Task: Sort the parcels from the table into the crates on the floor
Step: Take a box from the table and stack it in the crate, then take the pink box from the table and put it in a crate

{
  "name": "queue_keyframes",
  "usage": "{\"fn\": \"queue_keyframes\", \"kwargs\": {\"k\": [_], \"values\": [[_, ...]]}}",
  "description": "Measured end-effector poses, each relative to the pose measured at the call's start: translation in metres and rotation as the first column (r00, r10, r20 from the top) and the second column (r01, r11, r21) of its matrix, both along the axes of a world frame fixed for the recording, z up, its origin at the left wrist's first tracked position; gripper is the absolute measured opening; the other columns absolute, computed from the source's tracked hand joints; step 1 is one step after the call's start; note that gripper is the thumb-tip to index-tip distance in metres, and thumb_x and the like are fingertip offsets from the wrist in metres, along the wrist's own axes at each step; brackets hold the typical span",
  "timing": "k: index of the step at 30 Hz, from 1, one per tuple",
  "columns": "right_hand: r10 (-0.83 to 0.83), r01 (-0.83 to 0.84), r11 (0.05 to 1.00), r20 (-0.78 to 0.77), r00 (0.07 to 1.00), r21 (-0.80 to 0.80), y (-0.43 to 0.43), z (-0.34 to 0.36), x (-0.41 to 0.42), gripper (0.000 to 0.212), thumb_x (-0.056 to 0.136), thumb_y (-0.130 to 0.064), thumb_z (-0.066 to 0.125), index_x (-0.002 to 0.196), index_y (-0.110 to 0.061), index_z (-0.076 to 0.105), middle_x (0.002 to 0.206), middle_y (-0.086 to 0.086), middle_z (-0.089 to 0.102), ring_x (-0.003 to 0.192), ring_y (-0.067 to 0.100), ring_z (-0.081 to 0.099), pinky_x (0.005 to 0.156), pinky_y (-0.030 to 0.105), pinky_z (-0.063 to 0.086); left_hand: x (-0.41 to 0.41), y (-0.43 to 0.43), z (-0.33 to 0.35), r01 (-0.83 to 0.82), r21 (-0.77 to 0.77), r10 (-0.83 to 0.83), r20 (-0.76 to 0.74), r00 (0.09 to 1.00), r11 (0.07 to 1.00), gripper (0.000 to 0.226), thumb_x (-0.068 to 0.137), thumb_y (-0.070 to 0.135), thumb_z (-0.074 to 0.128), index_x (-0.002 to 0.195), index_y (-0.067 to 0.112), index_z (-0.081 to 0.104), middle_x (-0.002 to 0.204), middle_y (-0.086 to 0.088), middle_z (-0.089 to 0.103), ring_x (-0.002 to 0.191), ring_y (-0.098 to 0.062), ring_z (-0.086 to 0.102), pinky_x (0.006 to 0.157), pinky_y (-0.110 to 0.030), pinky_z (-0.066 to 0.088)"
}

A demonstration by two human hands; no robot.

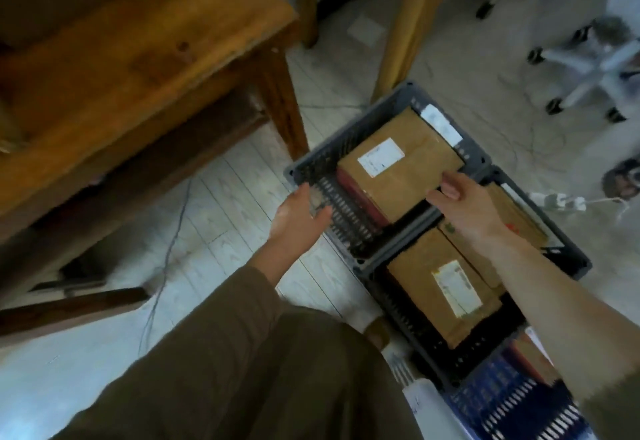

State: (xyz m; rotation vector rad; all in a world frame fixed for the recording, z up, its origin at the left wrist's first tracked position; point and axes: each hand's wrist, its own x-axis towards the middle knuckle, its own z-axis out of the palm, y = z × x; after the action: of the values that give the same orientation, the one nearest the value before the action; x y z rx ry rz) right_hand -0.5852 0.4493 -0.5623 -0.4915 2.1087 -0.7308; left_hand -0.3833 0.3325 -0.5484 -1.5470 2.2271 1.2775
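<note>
A brown cardboard parcel (398, 169) with a white label lies in the far grey crate (311, 166) on the floor, on top of other parcels. My right hand (464, 206) touches the parcel's near right corner, thumb on its edge. My left hand (299, 213) hovers with relaxed fingers over the crate's near left wall, holding nothing. A second grey crate (384, 287) beside it holds another labelled brown parcel (440, 284) and a flat brown envelope (519, 225). A blue crate (512, 401) sits nearest, partly cut off.
The wooden table (138, 45) fills the upper left, its leg (284, 100) standing close to the far crate. Office chair bases (588, 69) stand at the upper right. A cable (166, 256) runs across the pale floor, and a power strip (561, 202) lies right of the crates.
</note>
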Motion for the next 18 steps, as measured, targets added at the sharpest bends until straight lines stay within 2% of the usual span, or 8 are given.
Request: {"fn": "queue_keyframes", "kwargs": {"k": [3, 5, 7, 10, 12, 18], "values": [[-0.032, 0.029, 0.994, -0.024, 0.999, -0.106, -0.041, 0.046, 0.040, 0.053, 0.090, -0.027, 0.061, 0.138, -0.011, 0.044, 0.137, 0.004, 0.050, 0.127, 0.018, 0.046, 0.103, 0.027, 0.034, 0.036, -0.024, 0.047, -0.062, -0.015, 0.061, -0.067, 0.996, 0.998, 0.058, 0.096, 0.034, 0.048, 0.145, 0.015, 0.026, 0.147, -0.006, 0.037, 0.133, -0.023, 0.036, 0.099, -0.029, 0.035], [-0.058, 0.043, 0.983, -0.081, 0.995, -0.177, -0.062, 0.079, 0.064, 0.052, 0.090, -0.025, 0.061, 0.137, -0.008, 0.045, 0.138, 0.006, 0.050, 0.127, 0.017, 0.046, 0.101, 0.025, 0.035, 0.058, -0.035, 0.080, -0.071, -0.040, 0.065, -0.146, 0.987, 0.997, 0.055, 0.096, 0.033, 0.048, 0.144, 0.016, 0.029, 0.145, -0.004, 0.040, 0.132, -0.020, 0.038, 0.093, -0.022, 0.033], [-0.055, 0.024, 0.974, -0.135, 0.989, -0.224, -0.080, 0.112, 0.083, 0.051, 0.090, -0.027, 0.061, 0.136, -0.009, 0.046, 0.136, 0.005, 0.051, 0.124, 0.015, 0.048, 0.098, 0.024, 0.036, 0.077, -0.044, 0.111, -0.085, -0.050, 0.072, -0.215, 0.974, 0.995, 0.058, 0.095, 0.034, 0.049, 0.146, 0.017, 0.027, 0.148, 0.000, 0.037, 0.135, -0.016, 0.035, 0.097, -0.020, 0.029], [0.006, -0.061, 0.957, -0.191, 0.982, -0.283, -0.107, 0.160, 0.104, 0.054, 0.091, -0.028, 0.060, 0.138, -0.008, 0.043, 0.136, 0.005, 0.050, 0.126, 0.016, 0.047, 0.099, 0.024, 0.036, 0.101, -0.062, 0.150, -0.129, -0.063, 0.105, -0.297, 0.949, 0.990, 0.063, 0.093, 0.037, 0.052, 0.147, 0.017, 0.026, 0.150, 0.001, 0.033, 0.137, -0.013, 0.032, 0.104, -0.020, 0.026], [0.075, -0.147, 0.943, -0.241, 0.968, -0.298, -0.124, 0.191, 0.115, 0.057, 0.092, -0.028, 0.058, 0.141, -0.007, 0.039, 0.139, 0.005, 0.048, 0.127, 0.017, 0.045, 0.096, 0.020, 0.033, 0.115, -0.073, 0.173, -0.174, -0.089, 0.133, -0.347, 0.928, 0.981, 0.064, 0.092, 0.039, 0.053, 0.147, 0.017, 0.027, 0.150, 0.002, 0.035, 0.136, -0.013, 0.034, 0.104, -0.020, 0.027], [0.219, -0.343, 0.859, -0.332, 0.917, -0.381, -0.181, 0.256, 0.133, 0.059, 0.091, -0.029, 0.058, 0.142, -0.009, 0.037, 0.141, 0.006, 0.047, 0.127, 0.015, 0.046, 0.098, 0.022, 0.033, 0.155, -0.107, 0.230, -0.370, -0.191, 0.262, -0.431, 0.864, 0.909, 0.067, 0.090, 0.040, 0.056, 0.146, 0.020, 0.027, 0.149, 0.003, 0.036, 0.135, -0.010, 0.035, 0.099, -0.017, 0.028]]}}
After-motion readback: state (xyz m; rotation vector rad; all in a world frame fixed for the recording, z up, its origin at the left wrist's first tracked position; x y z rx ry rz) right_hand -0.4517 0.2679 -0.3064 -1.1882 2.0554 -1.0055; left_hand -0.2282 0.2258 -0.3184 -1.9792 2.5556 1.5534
